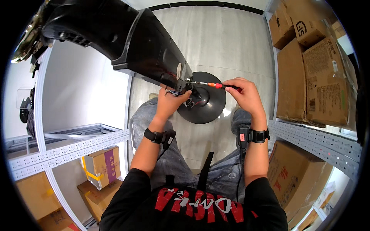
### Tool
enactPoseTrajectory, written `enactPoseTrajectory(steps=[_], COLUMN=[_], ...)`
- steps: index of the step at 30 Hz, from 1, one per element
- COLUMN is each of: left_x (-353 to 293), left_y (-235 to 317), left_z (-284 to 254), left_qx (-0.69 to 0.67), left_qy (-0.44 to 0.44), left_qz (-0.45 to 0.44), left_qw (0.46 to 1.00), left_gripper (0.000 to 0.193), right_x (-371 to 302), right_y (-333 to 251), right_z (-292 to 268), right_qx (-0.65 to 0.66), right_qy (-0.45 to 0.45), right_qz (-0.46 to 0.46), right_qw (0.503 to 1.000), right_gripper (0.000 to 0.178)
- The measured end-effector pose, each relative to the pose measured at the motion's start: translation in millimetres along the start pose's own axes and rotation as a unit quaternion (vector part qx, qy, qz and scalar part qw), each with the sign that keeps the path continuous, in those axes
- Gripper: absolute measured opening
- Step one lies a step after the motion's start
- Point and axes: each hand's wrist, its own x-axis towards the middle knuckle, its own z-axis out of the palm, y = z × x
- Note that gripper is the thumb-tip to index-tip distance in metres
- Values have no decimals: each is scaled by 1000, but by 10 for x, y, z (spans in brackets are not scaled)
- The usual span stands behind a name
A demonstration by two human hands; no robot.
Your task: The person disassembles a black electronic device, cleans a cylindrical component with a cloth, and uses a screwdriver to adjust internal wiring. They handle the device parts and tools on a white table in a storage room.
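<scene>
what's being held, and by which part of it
The right grip holds a screwdriver by the rear of its handle. The left grip is at the lower end of the black housing; what it holds there, if anything, cannot be told.

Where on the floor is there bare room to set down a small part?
Bare floor lies beyond the round black base, between the black housing and the right rack. A smaller bare patch lies before the base, between the jeans legs. It is crowded at the housing's near end: left hand, wires, and the screwdriver in the right hand.
</scene>
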Motion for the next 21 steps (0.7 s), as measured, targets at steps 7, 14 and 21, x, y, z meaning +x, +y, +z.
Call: enactPoseTrajectory(steps=[7,14,21], left_x=[78,84,68], left_y=[-192,-159,-184], left_z=[6,2,28], left_qx=[-14,-29,10], left_qy=[-6,-5,24], left_qz=[56,57,88], left_qw=[998,998,996], left_gripper=[32,24,26], right_x=[22,52,30], right_y=[75,4,-20], right_z=[78,19,53], right_qx=[94,-14,30], right_qy=[6,-48,-27], right_qz=[43,-20,25], right_qw=[995,999,999], right_gripper=[15,17,18])
